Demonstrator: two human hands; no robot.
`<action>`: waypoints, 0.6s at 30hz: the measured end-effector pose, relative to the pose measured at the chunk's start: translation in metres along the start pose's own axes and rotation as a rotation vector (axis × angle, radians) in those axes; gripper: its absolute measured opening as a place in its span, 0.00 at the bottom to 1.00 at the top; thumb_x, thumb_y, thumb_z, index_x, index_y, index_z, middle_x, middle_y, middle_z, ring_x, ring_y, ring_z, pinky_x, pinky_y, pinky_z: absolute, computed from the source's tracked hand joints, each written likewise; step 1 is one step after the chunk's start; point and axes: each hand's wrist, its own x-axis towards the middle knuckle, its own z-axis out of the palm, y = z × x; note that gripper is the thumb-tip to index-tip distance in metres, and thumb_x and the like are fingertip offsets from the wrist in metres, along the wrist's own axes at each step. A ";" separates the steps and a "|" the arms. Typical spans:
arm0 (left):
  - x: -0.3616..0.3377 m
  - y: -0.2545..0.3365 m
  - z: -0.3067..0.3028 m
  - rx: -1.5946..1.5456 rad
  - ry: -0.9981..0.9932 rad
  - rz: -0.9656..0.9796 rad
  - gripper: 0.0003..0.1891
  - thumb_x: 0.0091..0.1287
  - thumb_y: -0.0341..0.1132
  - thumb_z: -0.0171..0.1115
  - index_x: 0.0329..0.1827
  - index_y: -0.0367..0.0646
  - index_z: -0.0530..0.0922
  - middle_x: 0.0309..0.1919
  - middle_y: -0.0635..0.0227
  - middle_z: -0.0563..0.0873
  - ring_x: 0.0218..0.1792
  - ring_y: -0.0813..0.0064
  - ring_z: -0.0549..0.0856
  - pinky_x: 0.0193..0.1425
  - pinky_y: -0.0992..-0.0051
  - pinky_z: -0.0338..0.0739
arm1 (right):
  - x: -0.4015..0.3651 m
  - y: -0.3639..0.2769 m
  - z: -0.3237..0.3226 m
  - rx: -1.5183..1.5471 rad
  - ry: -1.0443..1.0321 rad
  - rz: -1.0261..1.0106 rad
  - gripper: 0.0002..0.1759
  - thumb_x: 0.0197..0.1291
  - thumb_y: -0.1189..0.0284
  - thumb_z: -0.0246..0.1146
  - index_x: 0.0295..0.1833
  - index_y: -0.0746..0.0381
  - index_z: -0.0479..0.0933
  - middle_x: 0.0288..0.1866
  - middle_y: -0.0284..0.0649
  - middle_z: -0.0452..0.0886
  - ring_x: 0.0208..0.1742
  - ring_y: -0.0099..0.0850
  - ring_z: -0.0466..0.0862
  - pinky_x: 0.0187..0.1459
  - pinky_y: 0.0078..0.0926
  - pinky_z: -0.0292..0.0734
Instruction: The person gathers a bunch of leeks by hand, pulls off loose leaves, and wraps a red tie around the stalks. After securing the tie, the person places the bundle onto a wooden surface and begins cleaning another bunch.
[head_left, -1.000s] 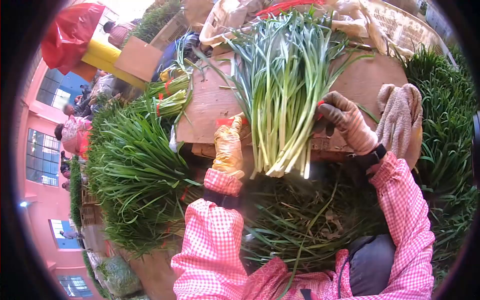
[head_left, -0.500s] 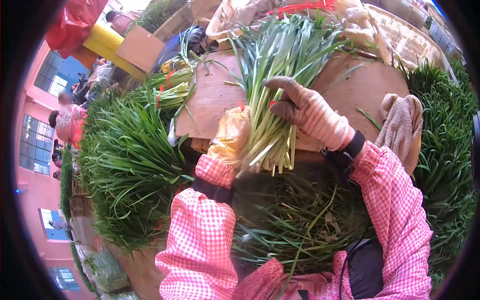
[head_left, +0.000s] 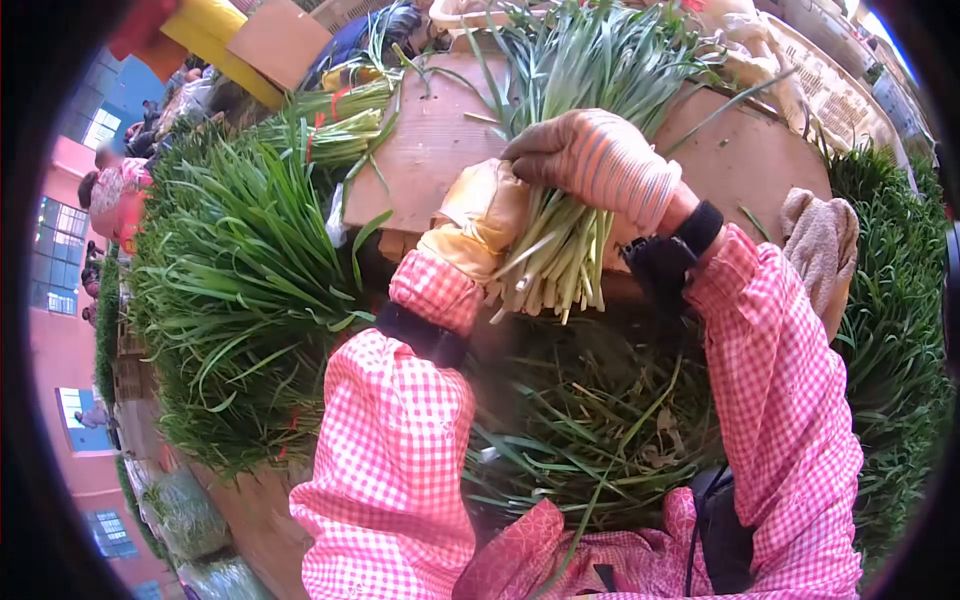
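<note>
A bunch of garlic chives (head_left: 575, 75), with long flat green leaves and pale stems, lies over a brown board (head_left: 440, 150), its cut stem ends toward me. My left hand (head_left: 480, 210), in a yellow covering, is wrapped around the left side of the stems. Across the top of the bunch reaches my right hand (head_left: 590, 165) in a striped knit glove. Its fingers are pressed together beside my left hand, and whatever they pinch is hidden. The red strip seen on the stems earlier is out of sight.
Loose chives (head_left: 240, 270) are heaped at left, near tied bunches (head_left: 345, 135) with red bands. More greens (head_left: 890, 300) stand at right, beside a draped beige cloth (head_left: 820, 240). Leaf scraps (head_left: 600, 400) lie below the board. A plastic crate (head_left: 830, 80) is behind. Another person (head_left: 120, 195) sits far left.
My right hand has moved left across the stems to beside my left hand, and its fingers have closed. The red strip is now covered. The view has shifted slightly.
</note>
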 end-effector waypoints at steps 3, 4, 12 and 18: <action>-0.004 0.016 -0.021 -0.002 -0.124 -0.029 0.15 0.62 0.38 0.49 0.33 0.36 0.81 0.32 0.45 0.83 0.37 0.47 0.82 0.42 0.58 0.77 | -0.005 -0.004 0.008 -0.004 0.125 0.067 0.17 0.56 0.58 0.61 0.43 0.58 0.82 0.36 0.44 0.83 0.39 0.40 0.83 0.43 0.33 0.77; -0.004 0.018 -0.021 -0.039 -0.137 -0.038 0.15 0.62 0.38 0.49 0.34 0.35 0.81 0.33 0.44 0.83 0.38 0.47 0.82 0.43 0.58 0.77 | -0.009 -0.002 0.013 0.004 0.193 0.092 0.17 0.56 0.58 0.62 0.42 0.58 0.83 0.35 0.44 0.83 0.39 0.40 0.83 0.43 0.33 0.77; -0.097 0.025 -0.052 -0.545 -0.393 -0.716 0.17 0.72 0.44 0.50 0.50 0.39 0.73 0.29 0.64 0.81 0.22 0.77 0.80 0.20 0.76 0.72 | -0.017 0.017 0.003 0.620 0.115 0.309 0.13 0.57 0.66 0.65 0.42 0.63 0.83 0.31 0.35 0.84 0.32 0.20 0.80 0.39 0.22 0.76; -0.129 0.048 -0.049 -0.803 -0.514 -0.776 0.15 0.71 0.40 0.54 0.52 0.38 0.74 0.30 0.71 0.79 0.27 0.84 0.77 0.27 0.84 0.72 | -0.021 0.018 0.003 0.620 0.131 0.274 0.13 0.57 0.67 0.66 0.42 0.64 0.82 0.31 0.33 0.84 0.31 0.19 0.80 0.37 0.20 0.76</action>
